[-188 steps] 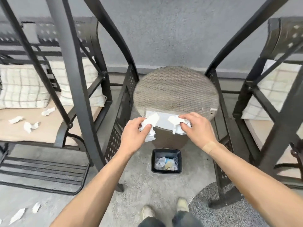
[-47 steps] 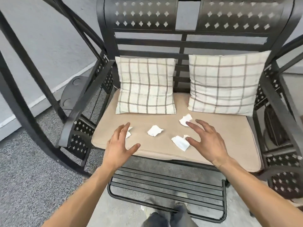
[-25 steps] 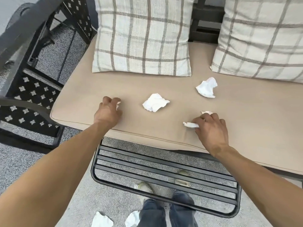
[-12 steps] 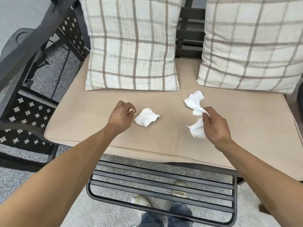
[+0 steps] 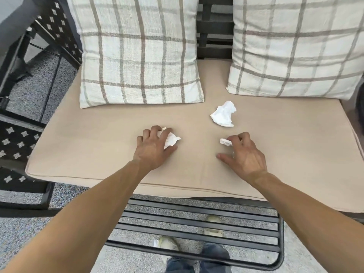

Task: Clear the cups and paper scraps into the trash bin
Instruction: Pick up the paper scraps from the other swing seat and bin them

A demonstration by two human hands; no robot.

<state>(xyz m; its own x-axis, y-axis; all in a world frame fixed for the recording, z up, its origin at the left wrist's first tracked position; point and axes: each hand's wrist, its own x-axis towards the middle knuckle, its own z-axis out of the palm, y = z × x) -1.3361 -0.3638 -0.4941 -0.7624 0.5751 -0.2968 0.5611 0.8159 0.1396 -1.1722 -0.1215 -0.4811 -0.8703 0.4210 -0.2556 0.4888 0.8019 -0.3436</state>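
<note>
Three crumpled white paper scraps are on the tan seat cushion [image 5: 98,146] of a black metal swing bench. My left hand [image 5: 152,148] lies over one paper scrap [image 5: 171,141], its fingers curled round it, and a bit of white shows under the fingertips. My right hand [image 5: 243,154] pinches a small paper scrap [image 5: 225,142] in its curled fingers, with the thumb stretched out on the cushion. A third paper scrap [image 5: 223,114] lies loose farther back, between the hands. No trash bin and no cups are in view.
Two plaid pillows [image 5: 137,50] [image 5: 295,46] lean against the bench back. A black slatted footrest [image 5: 197,219] sits below the cushion's front edge, with my shoes behind it. A patterned metal armrest panel [image 5: 17,142] stands at the left, on speckled grey floor.
My left hand has moved right onto the middle scrap and closed its fingers over it. My right hand, still holding its scrap, has drawn back from the far scrap.
</note>
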